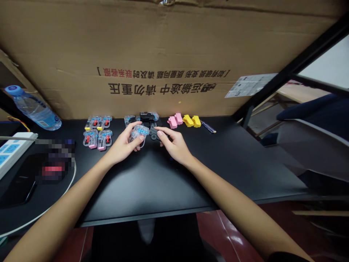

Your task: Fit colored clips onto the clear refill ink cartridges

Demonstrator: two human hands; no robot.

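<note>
My left hand (124, 145) is closed around a small clear plastic toy gun (140, 131) with light-blue parts inside, tilted above the desk. Between the thumb and fingers of my right hand (175, 145) is a black plastic piece (153, 134) with a round disc on it. Its end comes close to the toy gun; whether they touch, I cannot tell. Just behind my hands lie black parts (147, 116) and more clear toy pieces (129, 120), partly covered by my fingers.
At the left are several clear toy guns (105, 138), a water bottle (36, 109), a power strip (13, 151), a phone (20, 182) and a white cable (71, 178). Pink pieces (172, 122), yellow pieces (188, 120) and a screwdriver (208, 127) lie right. Cardboard (163, 43) stands behind.
</note>
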